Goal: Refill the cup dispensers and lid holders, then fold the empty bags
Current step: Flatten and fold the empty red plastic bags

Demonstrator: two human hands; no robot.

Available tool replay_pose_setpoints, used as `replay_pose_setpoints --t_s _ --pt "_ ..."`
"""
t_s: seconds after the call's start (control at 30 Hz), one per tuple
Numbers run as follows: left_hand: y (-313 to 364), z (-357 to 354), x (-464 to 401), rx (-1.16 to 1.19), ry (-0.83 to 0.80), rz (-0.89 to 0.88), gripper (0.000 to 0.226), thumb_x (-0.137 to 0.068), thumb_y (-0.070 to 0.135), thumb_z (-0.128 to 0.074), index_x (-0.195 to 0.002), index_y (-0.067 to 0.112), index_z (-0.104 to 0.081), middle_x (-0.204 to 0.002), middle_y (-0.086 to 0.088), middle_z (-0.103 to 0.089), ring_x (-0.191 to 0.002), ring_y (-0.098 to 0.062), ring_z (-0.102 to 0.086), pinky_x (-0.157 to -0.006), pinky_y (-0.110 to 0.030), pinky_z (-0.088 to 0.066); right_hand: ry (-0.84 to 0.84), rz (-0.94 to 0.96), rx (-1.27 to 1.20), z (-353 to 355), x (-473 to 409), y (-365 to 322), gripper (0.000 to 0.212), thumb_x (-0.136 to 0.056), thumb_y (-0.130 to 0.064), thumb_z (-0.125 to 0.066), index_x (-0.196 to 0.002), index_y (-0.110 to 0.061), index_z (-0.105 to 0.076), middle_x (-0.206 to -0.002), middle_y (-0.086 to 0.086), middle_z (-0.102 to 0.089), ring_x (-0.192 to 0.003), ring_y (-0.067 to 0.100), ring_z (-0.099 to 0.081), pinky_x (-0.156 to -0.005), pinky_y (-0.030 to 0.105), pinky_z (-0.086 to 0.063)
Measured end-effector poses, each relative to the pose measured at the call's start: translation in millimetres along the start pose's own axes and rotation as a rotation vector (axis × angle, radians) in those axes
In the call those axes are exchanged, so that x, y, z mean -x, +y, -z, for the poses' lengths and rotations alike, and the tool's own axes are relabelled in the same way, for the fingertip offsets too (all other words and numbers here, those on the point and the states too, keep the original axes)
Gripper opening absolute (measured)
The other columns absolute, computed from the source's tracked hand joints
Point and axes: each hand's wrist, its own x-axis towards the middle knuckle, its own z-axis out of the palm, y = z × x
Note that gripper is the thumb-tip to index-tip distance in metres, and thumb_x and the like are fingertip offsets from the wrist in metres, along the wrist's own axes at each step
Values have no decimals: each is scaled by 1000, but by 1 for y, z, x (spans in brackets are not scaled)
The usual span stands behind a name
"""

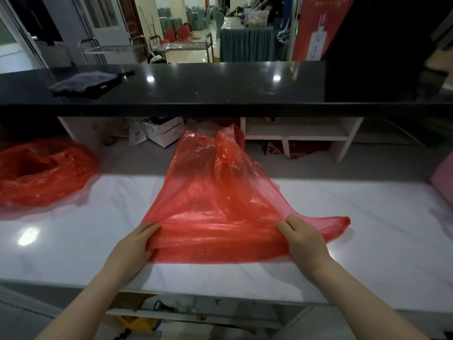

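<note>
Two bare hands reach forward over a white marble-patterned counter (367,217), holding the near end of a thin, translucent red plastic bag (213,197). The left hand (133,249) grips the bag's left edge: its thumb lies on top of the plastic and its fingers curl under the film. The right hand (304,241) grips the right side of the bag, knuckles up, with the fingers curled down into the plastic. The two hands are well apart, with the bag stretched between them.

The bag's near edge lies flat on the counter in a broad band between the hands. One corner of it sticks out to the right, past the right hand. From the hands the bag narrows and rises away from the viewer, its far end crumpled and lifted off the counter toward a dark shelf.

To the far left on the same counter sits a second red plastic bag (41,170), loose and puffed, with its mouth open upward, well apart from the first.

Above and behind the counter runs a glossy black upper ledge (220,87). A folded dark grey cloth (85,83) lies on its left part. Beyond the ledge, a tiled room shows metal trolleys (186,46) and tables draped in grey-green cloth.
</note>
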Motion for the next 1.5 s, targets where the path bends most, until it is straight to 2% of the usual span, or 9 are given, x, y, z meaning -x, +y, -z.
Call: replay_pose_setpoints --t_s 0.17,0.37,0.53,0.77,0.93,1.1,1.27,1.4,1.5 --pt "1 -7 -6 -69 -44 30 63 -94 28 -51 -150 27 -24 -158 3 -17 -138 -20 -33 -109 -33 -32 -120 -99 -44 2 16 10 29 -68 3 -71 -94 -8 -68 -80 8 -59 -65 28 -57 -48 34 -49" --pt "-7 -12 -6 -136 -111 7 70 -96 50 -39 -153 26 -5 -161 1 -1 -146 -17 -12 -116 -31 -15 -372 -338 -94 7 20 26 35 -90 -43 -57 -121 -29 -58 -112 -6 -53 -98 15 -45 -84 29 -42" --pt "-13 -10 -5 -120 -110 -29 72 -95 49 -43 -153 28 -6 -160 4 -2 -146 -16 -14 -116 -32 -20 -422 -398 -58 18 27 26 43 -85 -25 -50 -127 -35 -52 -120 -11 -49 -103 10 -41 -82 26 -40" --pt "-22 -9 8 -7 -32 -46 57 -98 16 -42 -149 33 -24 -157 5 -21 -138 -19 -34 -112 -35 -29 -285 -591 66 30 42 13 25 -84 4 -53 -104 -8 -62 -100 11 -52 -78 33 -56 -56 33 -37" --pt "-35 1 20 -29 -75 -145 62 -93 2 -40 -148 27 -29 -156 2 -24 -140 -20 -32 -113 -34 -28 -354 -721 81 40 62 -2 25 -86 3 -48 -104 -8 -61 -103 13 -48 -85 32 -51 -61 33 -38" --pt "-37 7 30 -157 -66 -180 66 -93 33 -53 -151 23 -21 -157 -5 -23 -139 -25 -31 -115 -38 -24 -428 -759 141 52 61 -23 42 -78 -7 -56 -119 -15 -64 -115 10 -53 -108 31 -47 -91 39 -40" --pt "-18 5 39 -204 -33 -302 74 -92 58 -42 -152 29 -10 -160 -1 -9 -146 -24 -13 -118 -41 -16 -276 -621 93 49 54 -71 55 -66 -16 -70 -121 -19 -61 -123 13 -53 -116 38 -45 -96 51 -35" --pt "-19 -5 47 -271 -204 -262 76 -92 64 -21 -143 31 23 -158 -1 17 -146 -24 13 -117 -42 5 -515 -383 108 28 52 -91 59 -91 -50 -46 -146 -38 -29 -159 4 -15 -145 33 -9 -114 54 1" --pt "-28 -8 54 -310 -242 -234 75 -92 65 -17 -140 30 29 -156 -2 23 -145 -26 18 -116 -44 8 -670 -481 160 17 73 -89 64 -84 -74 -10 -143 -55 9 -158 -6 14 -144 34 15 -109 56 17"
